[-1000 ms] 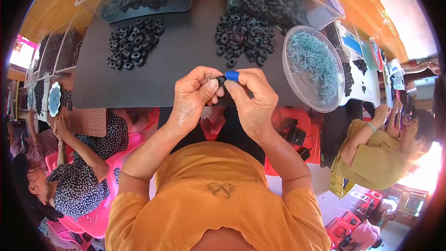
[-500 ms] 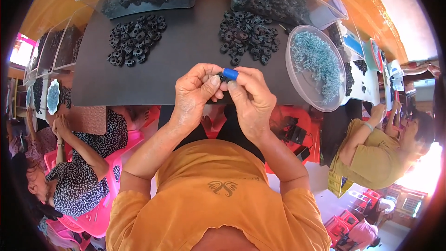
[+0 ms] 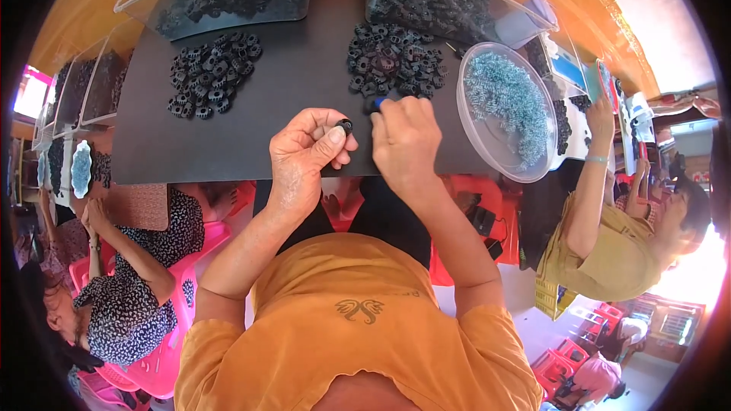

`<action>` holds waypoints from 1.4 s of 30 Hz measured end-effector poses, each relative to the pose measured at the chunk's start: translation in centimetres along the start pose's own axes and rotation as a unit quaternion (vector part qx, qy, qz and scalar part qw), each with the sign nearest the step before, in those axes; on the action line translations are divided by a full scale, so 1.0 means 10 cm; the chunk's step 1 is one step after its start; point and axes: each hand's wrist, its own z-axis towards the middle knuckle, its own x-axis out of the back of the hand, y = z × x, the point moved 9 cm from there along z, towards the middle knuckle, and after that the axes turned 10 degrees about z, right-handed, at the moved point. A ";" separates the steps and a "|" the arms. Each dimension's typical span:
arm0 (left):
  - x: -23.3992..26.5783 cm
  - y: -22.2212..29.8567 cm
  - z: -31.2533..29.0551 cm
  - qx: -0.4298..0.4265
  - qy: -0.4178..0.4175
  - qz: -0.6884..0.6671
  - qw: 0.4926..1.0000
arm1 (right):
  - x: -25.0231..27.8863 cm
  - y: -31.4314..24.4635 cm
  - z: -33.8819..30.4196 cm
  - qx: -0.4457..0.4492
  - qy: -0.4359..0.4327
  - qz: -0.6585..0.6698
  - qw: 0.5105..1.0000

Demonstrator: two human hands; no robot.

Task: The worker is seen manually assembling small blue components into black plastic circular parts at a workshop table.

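"Nearer you than the right black pile (image 3: 396, 61), what did your left hand (image 3: 304, 154) do?"

"It pinched a black piece (image 3: 346, 126) between thumb and finger, probably to hold it steady."

"And your right hand (image 3: 408, 135)?"

"Its fingers were bent at the pile's near edge; I couldn't tell whether they held anything. The round tub (image 3: 489, 148) stood right of the pile, seemingly for easy reach."

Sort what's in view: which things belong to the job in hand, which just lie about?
Seemingly in use:
small black plastic piece in the left hand
pile of black plastic pieces near the right hand
probably, round clear plastic tub of teal coils

Apparently aside:
pink plastic chair
yellow plastic crate
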 end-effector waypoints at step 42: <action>0.16 0.06 0.29 -0.022 -0.011 0.055 0.998 | -0.04 0.10 0.12 0.003 -0.039 0.023 0.999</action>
